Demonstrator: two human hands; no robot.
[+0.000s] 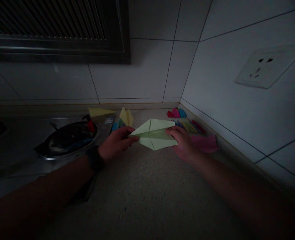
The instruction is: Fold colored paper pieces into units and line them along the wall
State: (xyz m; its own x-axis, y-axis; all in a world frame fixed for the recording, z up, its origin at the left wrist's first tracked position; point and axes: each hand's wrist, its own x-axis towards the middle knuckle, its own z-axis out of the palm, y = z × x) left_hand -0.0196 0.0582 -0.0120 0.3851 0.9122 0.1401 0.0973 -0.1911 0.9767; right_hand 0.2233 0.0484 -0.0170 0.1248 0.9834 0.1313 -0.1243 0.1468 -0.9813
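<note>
A pale green folded paper airplane (pixel 154 134) is held up over the counter, its narrow tip toward the left and its wide end toward the right. My left hand (pixel 118 141) pinches the narrow tip between thumb and fingers. At the wide end, my right hand (pixel 183 143) grips the paper, thumb on top and the other fingers mostly hidden beneath. Creases run along its middle and across both wings. Just beyond my left hand stands a yellow folded paper plane (pixel 126 117), with a blue piece partly hidden beside it.
On the left is a gas stove (pixel 73 136); another yellow folded paper (pixel 101 112) lies at its back edge. Small red, pink and blue items (pixel 176 113) and a pink sheet (pixel 207 143) lie by the right wall. A range hood (pixel 62 50) overhangs the stove. The wall carries a socket (pixel 267 66).
</note>
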